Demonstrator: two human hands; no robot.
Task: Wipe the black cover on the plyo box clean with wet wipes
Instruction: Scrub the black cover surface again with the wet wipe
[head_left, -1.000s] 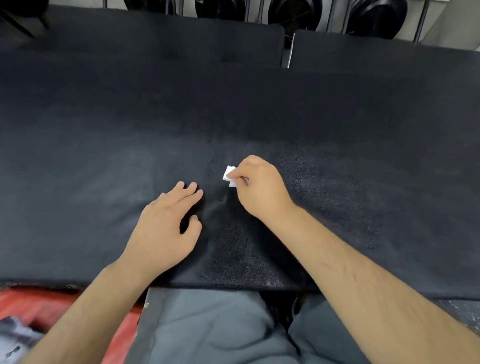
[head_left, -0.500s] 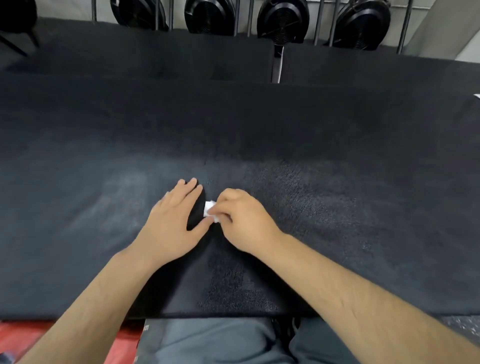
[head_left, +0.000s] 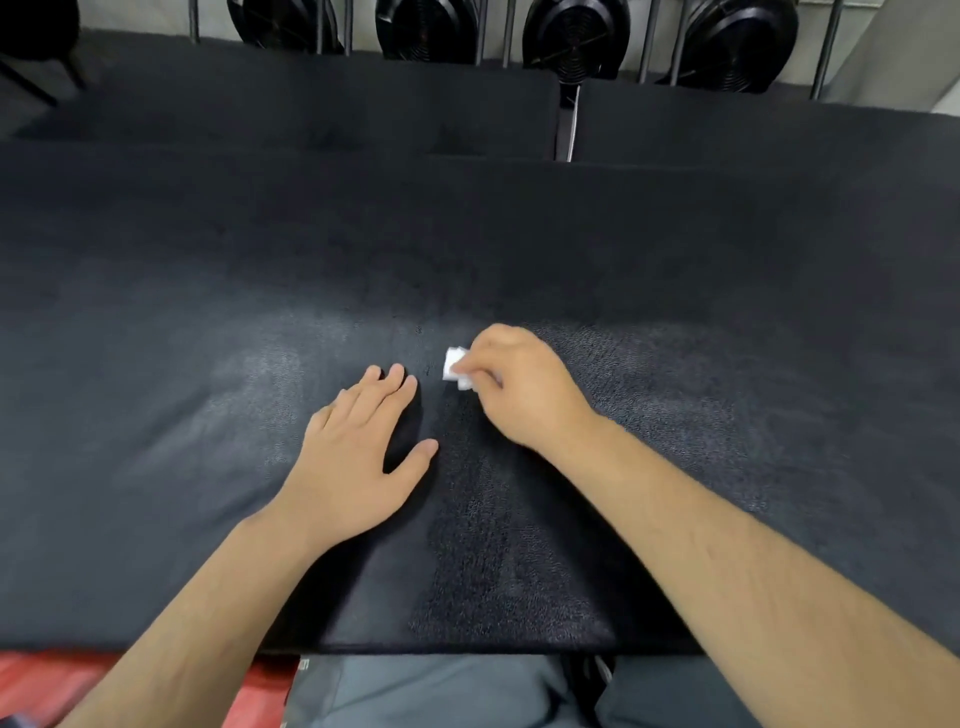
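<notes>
Your right hand (head_left: 519, 389) pinches a small folded wet wipe (head_left: 456, 366) against the black cover (head_left: 208, 338), while your left hand (head_left: 358, 457) lies flat beside it.

The cover is a matte, finely pebbled sheet stretched wide in front of you, with a pale sheen around your hands and a darker patch running from the wipe to the near edge. The wipe is a white wad, mostly hidden by your curled right fingers and touching the cover just beyond your left fingertips. Your left hand is relaxed, fingers straight, thumb spread, palm on the cover. Half a second ago the wipe sat against your left thumb; now it has moved up and to the right, leaving a gap between your hands.
</notes>
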